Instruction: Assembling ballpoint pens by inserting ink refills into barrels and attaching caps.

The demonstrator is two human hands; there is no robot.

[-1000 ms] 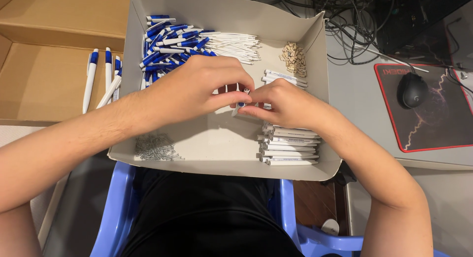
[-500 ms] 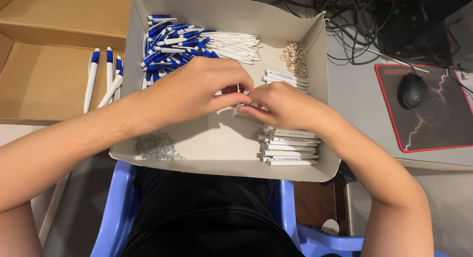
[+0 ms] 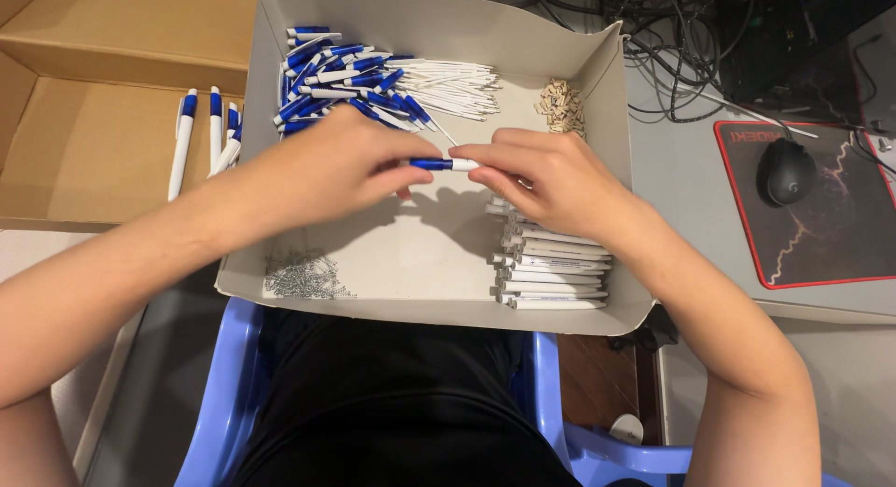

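Grey desk surface point(image 3: 695, 184) at three o'clock, tangled black cables point(image 3: 709, 25) at one. Blue plastic chair point(image 3: 219, 394) at six. Brown cardboard box point(image 3: 93, 95) at ten.

Matt grey cardboard tray point(image 3: 560, 310) holding glossy plastic parts: blue-and-white pen caps point(image 3: 345, 76), smooth white barrels point(image 3: 551, 272), and a heap of fine bright metal springs point(image 3: 303, 274). The pen point(image 3: 446, 164) between the left hand point(image 3: 327, 170) and right hand point(image 3: 551, 179) is shiny blue-and-white plastic. Beside the tray, a brown matt corrugated-cardboard box point(image 3: 84, 142) and a cloth-faced mouse pad point(image 3: 821, 216).
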